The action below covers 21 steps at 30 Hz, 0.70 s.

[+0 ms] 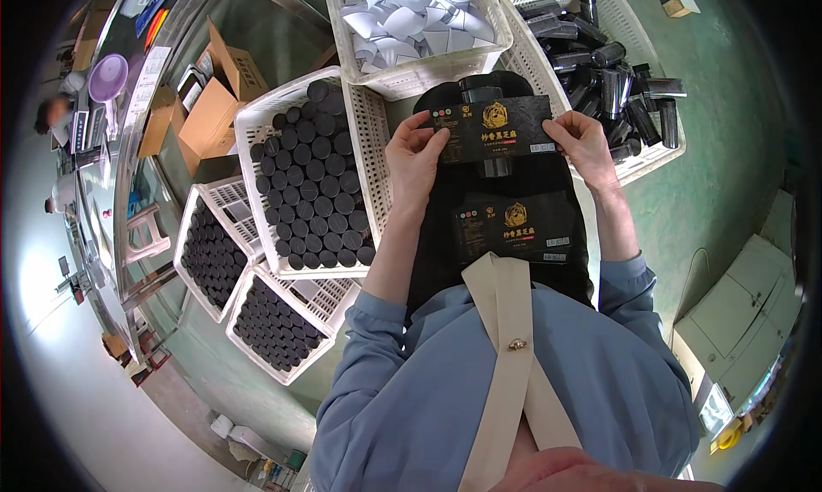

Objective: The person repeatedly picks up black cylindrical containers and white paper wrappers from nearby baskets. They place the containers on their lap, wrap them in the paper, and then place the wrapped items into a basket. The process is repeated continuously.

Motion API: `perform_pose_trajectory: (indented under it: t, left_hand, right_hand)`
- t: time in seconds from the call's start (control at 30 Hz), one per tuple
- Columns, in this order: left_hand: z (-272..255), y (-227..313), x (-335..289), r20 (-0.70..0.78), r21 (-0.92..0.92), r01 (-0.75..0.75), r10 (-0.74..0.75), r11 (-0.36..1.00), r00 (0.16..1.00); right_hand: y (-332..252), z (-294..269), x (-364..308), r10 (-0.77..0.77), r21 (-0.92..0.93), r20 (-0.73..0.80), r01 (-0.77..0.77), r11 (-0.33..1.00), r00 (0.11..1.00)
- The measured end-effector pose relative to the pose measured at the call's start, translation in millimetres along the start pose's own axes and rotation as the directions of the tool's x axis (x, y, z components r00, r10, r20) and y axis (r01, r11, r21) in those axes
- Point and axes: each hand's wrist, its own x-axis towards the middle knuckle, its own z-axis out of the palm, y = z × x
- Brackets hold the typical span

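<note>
My left hand [414,156] pinches the left end of a black label [501,131] with gold print, thumb in front. At its right end, my right hand [589,146] grips the same label between thumb and fingers. Stretched flat, it lies across the middle of a dark, glossy jar [481,88]. The jar's two ends show above and below the label, over my black-covered lap [437,265]. Closer to my body, a small stack of like labels [514,228] rests on my lap.
Ahead stands a white crate [419,83] of curled white paper pieces. Loose dark jars fill another crate [533,55] at the right. On the left, a crate [368,124] and two lower crates [248,308] hold upright black-topped jars. An open cardboard box [210,119] is beyond.
</note>
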Motion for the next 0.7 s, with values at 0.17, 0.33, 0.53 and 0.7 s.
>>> perform_pose_trajectory:
  t: [0.17,0.33,0.53,0.7]
  left_hand:
    - [6.9,-10.1,2.3,-0.016,0.096,-0.064,0.066,0.993,0.998]
    - [24.5,-19.4,2.1,-0.004,0.264,-0.135,0.141,0.955,0.990]
    - [40.3,-18.8,-2.9,-0.074,0.376,-0.274,0.323,0.885,0.943]
    - [37.2,-16.2,-6.1,-0.009,0.486,-0.333,0.386,0.808,0.922]
  right_hand:
    - [7.6,2.0,0.0,0.011,0.036,-0.021,-0.010,0.999,1.000]
    - [26.0,-2.8,3.0,0.038,0.070,-0.037,-0.036,0.997,0.999]
    - [24.7,-1.3,2.3,0.037,0.095,-0.033,-0.034,0.995,0.999]
    - [24.2,1.4,3.0,0.048,0.079,-0.052,-0.044,0.996,0.997]
